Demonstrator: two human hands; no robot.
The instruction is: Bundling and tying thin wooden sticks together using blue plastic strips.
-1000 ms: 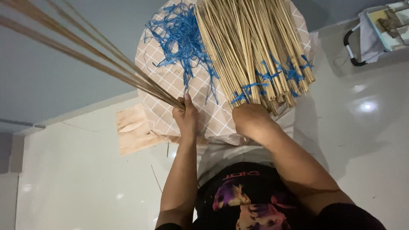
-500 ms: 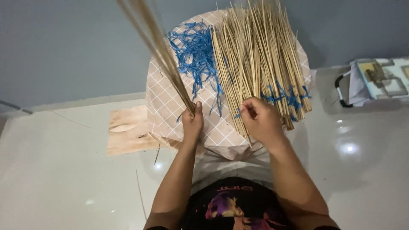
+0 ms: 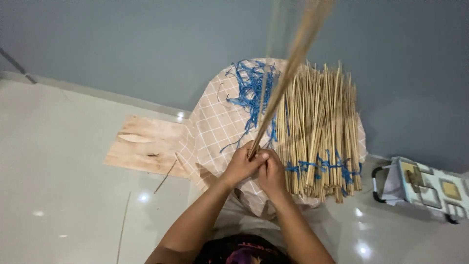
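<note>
- Our left hand and right hand press together, both closed around the bottom of a thin bunch of sticks that rises up and away from them.
- Just right of our hands lie tied stick bundles.
- Above our hands sits a tangle of blue string on the checked cloth.
- Left of them lies a wooden board.

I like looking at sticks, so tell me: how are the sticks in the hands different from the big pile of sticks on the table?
The held sticks are few, standing up and blurred, gripped at the bottom by the left hand and right hand. The pile of sticks is big, lies flat on the checked cloth, and has blue ties near its ends. The held ones show no ties. Both are thin, tan sticks.
</note>
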